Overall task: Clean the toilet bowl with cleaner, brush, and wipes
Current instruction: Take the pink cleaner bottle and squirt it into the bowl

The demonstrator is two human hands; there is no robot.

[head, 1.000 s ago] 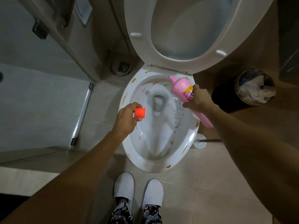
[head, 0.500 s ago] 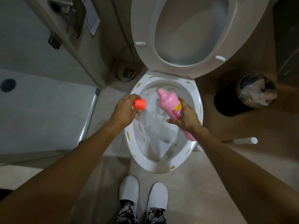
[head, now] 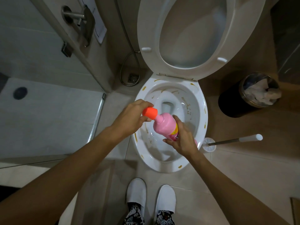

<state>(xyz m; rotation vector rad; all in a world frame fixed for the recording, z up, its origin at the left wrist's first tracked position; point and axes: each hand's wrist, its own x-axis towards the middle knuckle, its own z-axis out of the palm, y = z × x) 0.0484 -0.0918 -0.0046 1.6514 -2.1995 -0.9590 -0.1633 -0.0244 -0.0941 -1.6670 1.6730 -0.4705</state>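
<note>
L grip on orange cap

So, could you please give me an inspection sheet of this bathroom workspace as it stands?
Surface: toilet bowl open, yellow-brown streaks on rim and inside.
Job's things: pink cleaner bottle over the bowl, orange cap at its neck; toilet brush on the floor, right.
Clutter: bin holding crumpled tissue.
Grippers: left hand pinches the cap; right hand grips the bottle.
Cables: metal hose looped by the floor drain.
Surroundings: shower door, left.
</note>
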